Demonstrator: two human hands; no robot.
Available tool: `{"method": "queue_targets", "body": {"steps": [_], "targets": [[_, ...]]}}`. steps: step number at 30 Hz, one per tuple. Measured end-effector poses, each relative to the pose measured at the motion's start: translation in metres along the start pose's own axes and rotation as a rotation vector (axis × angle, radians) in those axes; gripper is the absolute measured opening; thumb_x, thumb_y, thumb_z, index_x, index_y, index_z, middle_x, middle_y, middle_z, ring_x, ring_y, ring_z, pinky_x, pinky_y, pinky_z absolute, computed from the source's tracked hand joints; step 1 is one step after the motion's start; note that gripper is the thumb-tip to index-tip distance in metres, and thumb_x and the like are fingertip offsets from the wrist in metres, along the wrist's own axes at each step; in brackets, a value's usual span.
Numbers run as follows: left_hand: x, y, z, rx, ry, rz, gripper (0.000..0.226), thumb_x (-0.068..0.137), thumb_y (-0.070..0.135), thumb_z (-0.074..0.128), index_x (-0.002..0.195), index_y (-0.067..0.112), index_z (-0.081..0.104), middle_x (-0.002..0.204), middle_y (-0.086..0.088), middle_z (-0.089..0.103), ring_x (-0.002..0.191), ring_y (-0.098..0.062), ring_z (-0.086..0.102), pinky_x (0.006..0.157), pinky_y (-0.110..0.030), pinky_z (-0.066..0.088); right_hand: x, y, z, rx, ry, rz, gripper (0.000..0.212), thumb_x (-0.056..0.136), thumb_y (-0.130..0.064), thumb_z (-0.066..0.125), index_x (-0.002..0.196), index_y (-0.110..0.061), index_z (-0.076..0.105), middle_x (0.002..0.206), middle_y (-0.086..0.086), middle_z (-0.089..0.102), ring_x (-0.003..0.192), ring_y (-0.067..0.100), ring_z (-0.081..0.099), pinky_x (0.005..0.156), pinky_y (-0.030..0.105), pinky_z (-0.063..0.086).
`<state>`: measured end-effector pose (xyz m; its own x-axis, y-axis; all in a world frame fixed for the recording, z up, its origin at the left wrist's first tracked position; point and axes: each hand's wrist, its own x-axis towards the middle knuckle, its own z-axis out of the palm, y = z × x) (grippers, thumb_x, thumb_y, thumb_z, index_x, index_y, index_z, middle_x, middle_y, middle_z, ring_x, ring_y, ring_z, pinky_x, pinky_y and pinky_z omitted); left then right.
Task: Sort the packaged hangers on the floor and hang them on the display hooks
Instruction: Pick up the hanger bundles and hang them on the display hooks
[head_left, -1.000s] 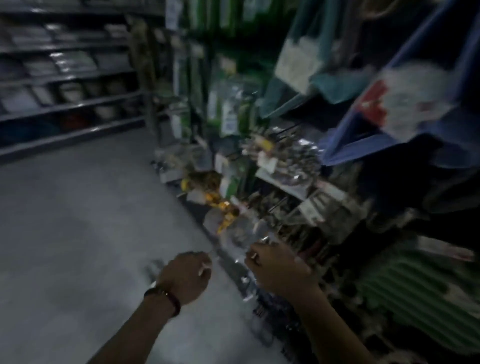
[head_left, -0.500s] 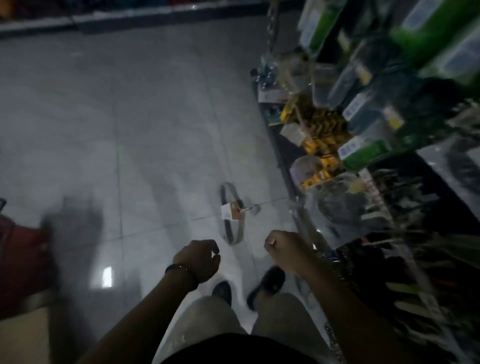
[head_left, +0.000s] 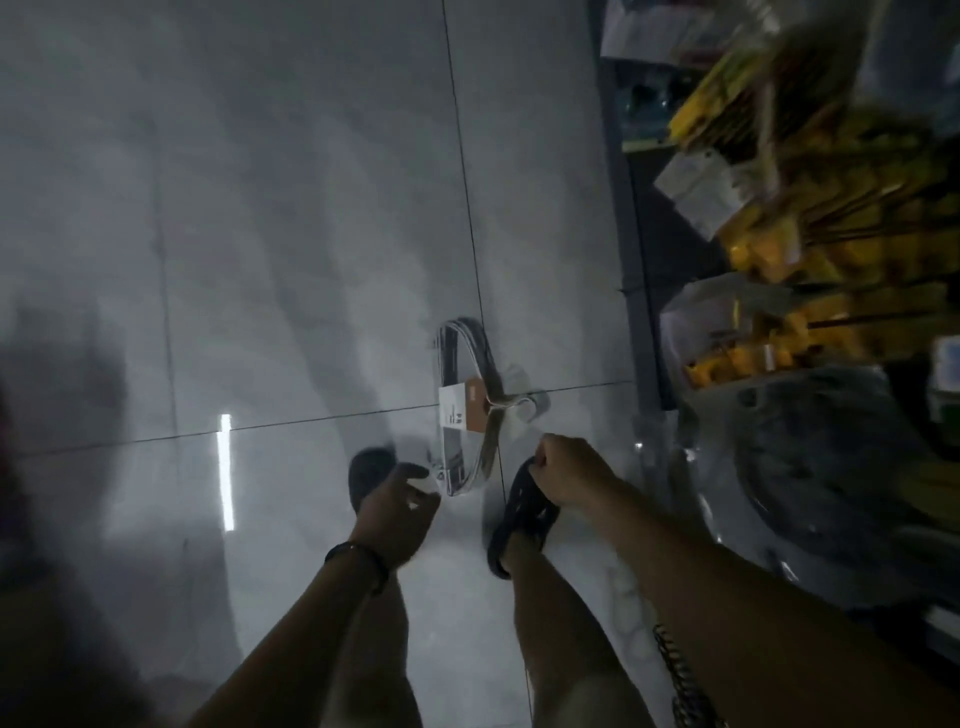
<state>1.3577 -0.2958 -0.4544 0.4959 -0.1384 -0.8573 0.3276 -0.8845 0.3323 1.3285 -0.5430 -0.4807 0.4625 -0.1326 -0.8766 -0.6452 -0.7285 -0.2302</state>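
Observation:
One pack of hangers with a white and brown label lies on the grey tiled floor, its hook pointing right. My left hand hovers just below the pack's near end, fingers loosely spread, holding nothing. My right hand is a little to the right of the pack with its fingers curled in and nothing visible in them. Both hands are above my feet. No display hooks are clearly visible in the blur at the right.
A dark shelf base runs along the right, with hanging packaged goods, several in yellow, above it. My two dark shoes stand just behind the pack. A dark shadow covers the lower left floor.
The view has swung from the display down to the floor. Both hands have dropped from the hanging goods toward the hanger pack, which now lies much closer to them.

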Motion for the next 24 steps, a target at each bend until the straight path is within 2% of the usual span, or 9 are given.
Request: {"method": "queue_targets", "body": {"steps": [3, 5, 7, 11, 13, 15, 17, 21, 24], "targets": [[0.111, -0.025, 0.034, 0.025, -0.075, -0.042, 0.035, 0.101, 0.025, 0.062, 0.134, 0.015, 0.059, 0.128, -0.005, 0.068, 0.110, -0.019, 0.064, 0.089, -0.030, 0.051, 0.106, 0.006, 0.029, -0.048, -0.148, 0.045, 0.021, 0.100, -0.028, 0.057, 0.091, -0.009, 0.061, 0.093, 0.009, 0.066, 0.093, 0.030, 0.066, 0.076, 0.032, 0.050], [0.182, -0.037, 0.049, 0.082, -0.101, -0.058, 0.032, 0.100, 0.030, 0.059, 0.129, 0.015, 0.061, 0.130, -0.001, 0.065, 0.105, -0.015, 0.065, 0.089, -0.028, 0.054, 0.171, 0.008, 0.051, -0.069, -0.182, 0.046, 0.026, 0.102, -0.027, 0.056, 0.110, -0.004, 0.066, 0.109, 0.014, 0.068, 0.109, 0.036, 0.066, 0.087, 0.033, 0.051], [0.245, -0.042, 0.061, -0.021, -0.053, -0.116, 0.035, 0.096, 0.027, 0.063, 0.130, 0.017, 0.056, 0.126, 0.001, 0.060, 0.090, -0.010, 0.063, 0.074, -0.023, 0.054, 0.229, 0.004, 0.070, -0.080, -0.139, 0.021, 0.032, 0.103, -0.027, 0.055, 0.126, -0.006, 0.064, 0.118, 0.014, 0.068, 0.111, 0.035, 0.065, 0.088, 0.035, 0.051], [0.353, -0.055, 0.088, -0.260, 0.085, -0.193, 0.071, 0.087, 0.031, 0.074, 0.148, 0.015, 0.043, 0.144, -0.013, 0.054, 0.124, -0.031, 0.059, 0.101, -0.040, 0.052, 0.326, -0.004, 0.105, -0.009, -0.038, 0.063, 0.026, 0.105, -0.027, 0.056, 0.112, -0.004, 0.066, 0.102, 0.013, 0.070, 0.098, 0.031, 0.068, 0.078, 0.033, 0.048], [0.391, -0.063, 0.101, -0.369, 0.054, -0.257, 0.079, 0.086, 0.032, 0.076, 0.153, 0.015, 0.037, 0.141, -0.013, 0.057, 0.115, -0.029, 0.062, 0.091, -0.037, 0.054, 0.361, -0.007, 0.123, -0.053, -0.008, 0.111, 0.034, 0.105, -0.027, 0.054, 0.126, -0.002, 0.065, 0.116, 0.017, 0.069, 0.111, 0.035, 0.066, 0.089, 0.040, 0.052], [0.419, -0.072, 0.112, -0.446, 0.006, -0.293, 0.069, 0.087, 0.033, 0.076, 0.146, 0.016, 0.046, 0.128, -0.012, 0.066, 0.094, -0.022, 0.067, 0.069, -0.030, 0.052, 0.388, -0.008, 0.144, -0.104, 0.027, 0.128, 0.056, 0.105, -0.036, 0.050, 0.148, -0.001, 0.047, 0.142, 0.026, 0.055, 0.133, 0.045, 0.052, 0.107, 0.054, 0.046], [0.435, -0.081, 0.118, -0.490, -0.008, -0.258, 0.058, 0.078, 0.041, 0.075, 0.127, 0.013, 0.062, 0.115, -0.013, 0.074, 0.083, -0.023, 0.073, 0.062, -0.031, 0.056, 0.400, -0.007, 0.158, -0.159, 0.104, 0.126, 0.074, 0.103, -0.052, 0.044, 0.156, -0.001, 0.033, 0.151, 0.032, 0.044, 0.138, 0.051, 0.045, 0.110, 0.061, 0.042], [0.425, -0.087, 0.122, -0.522, 0.029, -0.208, 0.065, 0.076, 0.062, 0.072, 0.115, 0.010, 0.068, 0.104, -0.011, 0.075, 0.086, -0.028, 0.075, 0.061, -0.030, 0.057, 0.390, -0.004, 0.157, -0.184, 0.151, -0.009, 0.049, 0.111, -0.038, 0.035, 0.143, -0.002, 0.048, 0.136, 0.028, 0.056, 0.120, 0.047, 0.059, 0.100, 0.058, 0.050], [0.383, -0.065, 0.113, -0.651, 0.054, -0.167, 0.050, 0.094, 0.049, 0.067, 0.119, 0.006, 0.057, 0.110, -0.014, 0.069, 0.094, -0.031, 0.069, 0.066, -0.034, 0.055, 0.356, -0.004, 0.142, -0.153, 0.165, -0.067, 0.064, 0.103, -0.062, 0.030, 0.129, -0.008, 0.054, 0.119, 0.017, 0.060, 0.108, 0.038, 0.064, 0.088, 0.044, 0.051]]}}
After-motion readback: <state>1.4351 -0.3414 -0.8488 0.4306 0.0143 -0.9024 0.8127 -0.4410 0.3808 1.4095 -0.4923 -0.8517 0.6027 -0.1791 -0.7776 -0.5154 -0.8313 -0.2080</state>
